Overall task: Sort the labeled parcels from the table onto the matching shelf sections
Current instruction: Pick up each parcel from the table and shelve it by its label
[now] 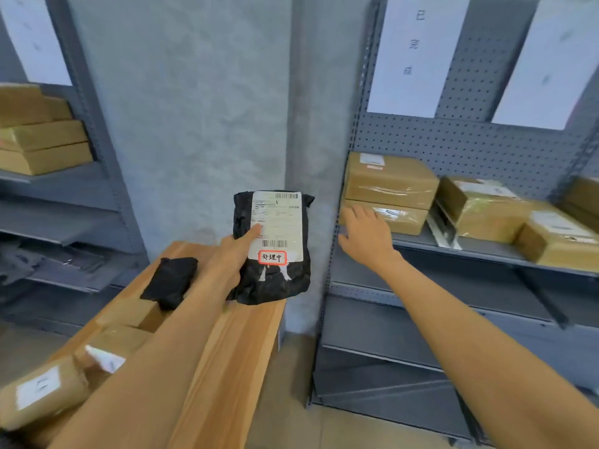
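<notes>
My left hand (234,257) grips a black bag parcel (275,280) upright above the wooden table (233,345), thumb on its white shipping label. A red-framed sticker (272,257) with handwritten characters sits at the label's bottom. My right hand (366,233) is open, fingers spread, held out toward the right shelf (470,249), just in front of two stacked brown boxes (389,189); it holds nothing. Another black bag parcel (170,281) lies on the table, with several brown boxes (42,390) nearer me.
The right shelf has a white paper sign (415,53) on its pegboard and more brown boxes (486,209) along the level. The left shelf (81,189) holds stacked brown boxes (42,140) and grey bags lower down. A concrete wall stands between the shelves.
</notes>
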